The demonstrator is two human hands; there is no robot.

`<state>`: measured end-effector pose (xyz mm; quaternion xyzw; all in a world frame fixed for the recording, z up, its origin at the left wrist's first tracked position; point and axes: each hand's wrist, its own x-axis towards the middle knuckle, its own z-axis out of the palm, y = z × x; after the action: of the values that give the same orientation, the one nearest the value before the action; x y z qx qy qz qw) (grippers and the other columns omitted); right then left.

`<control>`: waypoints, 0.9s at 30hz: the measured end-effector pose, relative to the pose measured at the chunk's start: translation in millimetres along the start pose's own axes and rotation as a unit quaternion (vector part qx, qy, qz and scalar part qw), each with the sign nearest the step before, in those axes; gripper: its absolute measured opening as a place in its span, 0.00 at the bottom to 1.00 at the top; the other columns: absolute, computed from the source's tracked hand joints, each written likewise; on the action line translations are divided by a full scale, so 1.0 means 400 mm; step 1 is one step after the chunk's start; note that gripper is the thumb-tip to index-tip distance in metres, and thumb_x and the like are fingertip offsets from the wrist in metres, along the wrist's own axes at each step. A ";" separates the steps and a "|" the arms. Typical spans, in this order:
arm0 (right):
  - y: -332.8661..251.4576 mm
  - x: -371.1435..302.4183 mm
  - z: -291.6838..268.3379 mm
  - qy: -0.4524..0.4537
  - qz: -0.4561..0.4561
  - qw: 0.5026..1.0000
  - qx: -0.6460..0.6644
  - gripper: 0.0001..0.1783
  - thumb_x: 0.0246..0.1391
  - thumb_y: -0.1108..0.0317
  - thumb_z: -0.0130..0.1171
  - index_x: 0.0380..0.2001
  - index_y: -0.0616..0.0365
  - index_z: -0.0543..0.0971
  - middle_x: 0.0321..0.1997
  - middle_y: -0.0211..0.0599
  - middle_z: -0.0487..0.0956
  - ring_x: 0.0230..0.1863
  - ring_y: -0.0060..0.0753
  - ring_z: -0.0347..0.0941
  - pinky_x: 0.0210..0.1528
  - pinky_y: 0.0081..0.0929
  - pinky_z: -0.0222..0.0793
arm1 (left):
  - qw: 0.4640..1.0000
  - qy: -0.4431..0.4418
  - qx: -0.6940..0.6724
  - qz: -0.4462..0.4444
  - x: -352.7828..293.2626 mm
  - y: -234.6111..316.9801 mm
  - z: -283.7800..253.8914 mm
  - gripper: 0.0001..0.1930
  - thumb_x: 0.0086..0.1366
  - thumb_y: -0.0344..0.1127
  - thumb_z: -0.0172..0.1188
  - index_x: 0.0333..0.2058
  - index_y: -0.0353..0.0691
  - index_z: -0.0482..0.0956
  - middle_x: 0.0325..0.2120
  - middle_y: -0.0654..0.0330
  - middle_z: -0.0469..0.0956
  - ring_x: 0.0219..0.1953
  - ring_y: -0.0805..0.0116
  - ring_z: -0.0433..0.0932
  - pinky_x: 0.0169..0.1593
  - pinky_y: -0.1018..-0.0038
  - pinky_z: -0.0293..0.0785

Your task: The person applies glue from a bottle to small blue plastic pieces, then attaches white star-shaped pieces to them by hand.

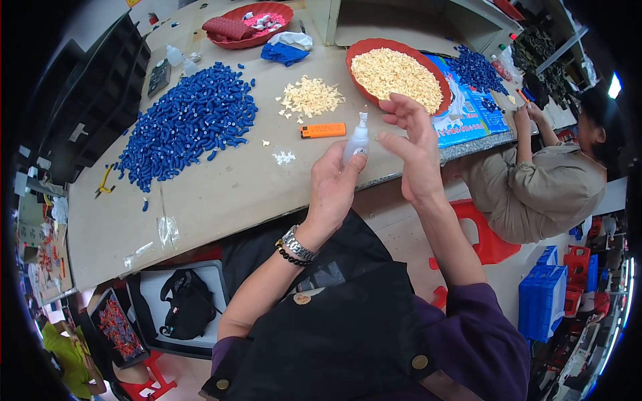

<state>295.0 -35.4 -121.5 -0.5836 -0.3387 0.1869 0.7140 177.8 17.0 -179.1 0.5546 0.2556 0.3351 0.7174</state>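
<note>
My left hand (336, 175) is wrapped round a small translucent white squeeze bottle (357, 146) with a narrow nozzle, held upright above the table edge. Just right of the bottle, my right hand (413, 148) has its fingers apart, the thumb pointing toward the nozzle. I cannot make out anything held in it. Beyond the bottle lie an orange lighter (323, 130) and a loose heap of small cream pieces (311, 97). White flakes (284, 158) are scattered left of my left hand. A large pile of short blue curved pieces (190, 123) spreads over the table's left part.
A red bowl (445, 100) of cream pieces stands at the back right, another red bowl (221, 44) farther left. Yellow-handled cutters (105, 182) lie at the left. Black crates (93, 87) line the left edge. A co-worker (548, 174) sits at the right beside more blue pieces (476, 69).
</note>
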 end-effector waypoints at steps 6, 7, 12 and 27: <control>0.066 0.051 -0.032 -0.094 0.039 0.992 -0.074 0.16 0.50 0.76 0.60 0.45 0.61 0.78 0.42 0.34 0.80 0.41 0.22 0.72 0.46 0.21 0.66 | 0.996 -0.047 -0.067 -0.035 -0.044 0.012 -0.024 0.15 0.69 0.39 0.56 0.48 0.36 0.73 0.24 0.74 0.68 0.17 0.89 0.57 0.19 0.86 0.51; 0.092 0.067 -0.031 -0.093 0.042 0.992 -0.074 0.16 0.50 0.76 0.60 0.45 0.61 0.78 0.42 0.34 0.80 0.41 0.22 0.72 0.46 0.21 0.66 | 0.992 -0.081 -0.086 -0.040 -0.058 0.017 -0.029 0.16 0.69 0.39 0.57 0.49 0.36 0.72 0.25 0.74 0.68 0.18 0.89 0.57 0.20 0.87 0.51; 0.163 0.115 0.019 -0.252 -0.274 0.832 -0.411 0.15 0.48 0.70 0.63 0.42 0.55 0.80 0.40 0.33 0.79 0.43 0.34 0.72 0.43 0.27 0.70 | 0.978 -0.167 -0.096 -0.082 -0.126 0.001 -0.077 0.18 0.67 0.41 0.60 0.49 0.37 0.73 0.27 0.74 0.70 0.20 0.89 0.57 0.21 0.88 0.52; 0.075 0.060 -0.127 -0.243 -0.069 0.928 -0.275 0.10 0.63 0.70 0.46 0.43 0.61 0.74 0.33 0.34 0.75 0.36 0.26 0.72 0.36 0.23 0.67 | 0.942 -0.318 0.062 -0.093 -0.107 -0.111 -0.090 0.12 0.66 0.36 0.58 0.45 0.36 0.75 0.34 0.70 0.73 0.34 0.82 0.66 0.39 0.80 0.67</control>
<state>351.1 -48.0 -148.6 -0.6686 -0.5795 0.1729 0.4326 132.3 -0.4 -231.5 0.6492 0.0846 0.0569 0.7537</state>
